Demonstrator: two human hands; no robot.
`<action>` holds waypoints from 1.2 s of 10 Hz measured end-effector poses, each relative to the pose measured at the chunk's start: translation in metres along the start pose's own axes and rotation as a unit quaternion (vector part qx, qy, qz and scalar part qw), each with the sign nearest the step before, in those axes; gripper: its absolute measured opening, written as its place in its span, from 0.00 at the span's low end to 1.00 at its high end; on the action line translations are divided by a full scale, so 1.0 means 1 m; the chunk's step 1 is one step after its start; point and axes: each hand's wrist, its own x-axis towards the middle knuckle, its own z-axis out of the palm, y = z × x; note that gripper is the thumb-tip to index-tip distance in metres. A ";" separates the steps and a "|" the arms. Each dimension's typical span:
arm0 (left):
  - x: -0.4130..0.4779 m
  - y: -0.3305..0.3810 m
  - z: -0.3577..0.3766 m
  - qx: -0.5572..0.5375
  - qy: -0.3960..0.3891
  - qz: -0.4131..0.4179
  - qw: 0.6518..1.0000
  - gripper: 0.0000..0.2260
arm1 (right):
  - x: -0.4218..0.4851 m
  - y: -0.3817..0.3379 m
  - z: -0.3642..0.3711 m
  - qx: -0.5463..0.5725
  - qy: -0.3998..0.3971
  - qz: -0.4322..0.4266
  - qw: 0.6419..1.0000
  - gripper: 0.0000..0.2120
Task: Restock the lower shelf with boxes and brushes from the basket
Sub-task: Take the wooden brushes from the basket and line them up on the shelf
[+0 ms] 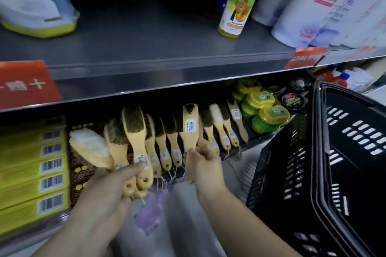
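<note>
Grey metal store shelving fills the view, the upper shelf carrying a yellow-based plastic container, a yellow-green spray can and white bottles, with red price tags clipped to its front edge.

At right, a black plastic basket stands tilted beside the lower shelf, its slotted walls facing the camera; what lies inside cannot be made out.

Stacked yellow boxes with barcodes showing sit at the far left of the lower shelf, dark brown boxes just beside them.

A row of wooden brushes lies along the shelf, handles toward the aisle, and round green-and-yellow tins are stacked to their right.

The person's left hand grips a bundle of three brushes by their handles, fingers curled beneath and the thumb pressed across the front of the handles; the bristle heads fan upward in front of the brown boxes.

The right hand pinches the handle end of a single brush, fingers closed narrowly around it, holding it upright with its labelled back toward the camera, just in front of the row on the shelf and between its neighbours.
</note>
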 end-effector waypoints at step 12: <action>0.001 0.008 0.015 0.016 0.048 0.099 0.994 0.13 | 0.096 0.038 0.036 -0.234 -0.143 -0.082 0.958 0.23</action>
